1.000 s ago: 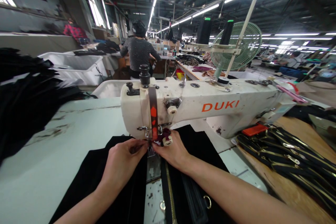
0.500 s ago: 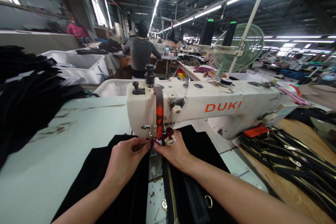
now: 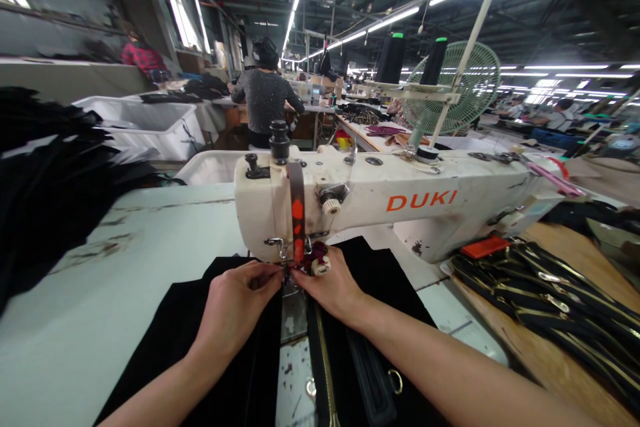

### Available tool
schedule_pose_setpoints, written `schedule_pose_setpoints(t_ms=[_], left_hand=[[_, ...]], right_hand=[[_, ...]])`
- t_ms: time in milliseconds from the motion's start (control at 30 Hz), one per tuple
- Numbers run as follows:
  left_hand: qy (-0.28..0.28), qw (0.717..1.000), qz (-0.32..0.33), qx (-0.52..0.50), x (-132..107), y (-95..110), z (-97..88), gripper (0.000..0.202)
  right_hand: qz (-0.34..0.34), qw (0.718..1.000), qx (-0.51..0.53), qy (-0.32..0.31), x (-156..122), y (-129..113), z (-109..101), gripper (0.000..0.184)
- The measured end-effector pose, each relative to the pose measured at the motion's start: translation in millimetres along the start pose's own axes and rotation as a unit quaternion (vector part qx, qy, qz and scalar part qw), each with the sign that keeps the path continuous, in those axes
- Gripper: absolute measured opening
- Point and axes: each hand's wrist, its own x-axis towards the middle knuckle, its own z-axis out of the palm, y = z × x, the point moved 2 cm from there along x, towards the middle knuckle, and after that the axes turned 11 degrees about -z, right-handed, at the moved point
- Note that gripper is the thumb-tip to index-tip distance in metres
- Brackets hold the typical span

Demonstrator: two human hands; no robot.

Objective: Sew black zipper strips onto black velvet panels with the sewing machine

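Observation:
At the needle end of a white sewing machine, my two hands come close together. My left hand is closed in a pinch just left of the needle; whatever lies between the fingertips is too small to make out. On the other side of the presser foot, my right hand has its thumb and fingers drawn together, partly hidden by the machine's fittings. Black fabric lies under my left forearm. Beneath my right arm is a black piece with a gold zipper, a dark strap and a metal ring.
Several gold-toothed black zippers lie on a wooden board at right, beside a red object. A stack of black pieces rises at left. Behind are white bins, a fan and a seated co-worker.
The whole view has shifted slightly. Both hands keep the same pose at the needle, and the black pieces lie as before.

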Motion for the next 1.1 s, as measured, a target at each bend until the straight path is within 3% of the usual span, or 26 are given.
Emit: schedule_pose_setpoints(t_ms=[400,1100], left_hand=[[0.009,1.000,0.026,-0.001,-1.6,1.0,-0.3,0.024],[0.045,0.990,0.096,0.093,-6.7,6.0,3.0,0.026]], right_hand=[[0.000,1.000,-0.009,-0.001,0.4,0.6,0.3,0.008],[-0.019,0.999,-0.026,-0.008,-0.1,6.4,3.3,0.009]])
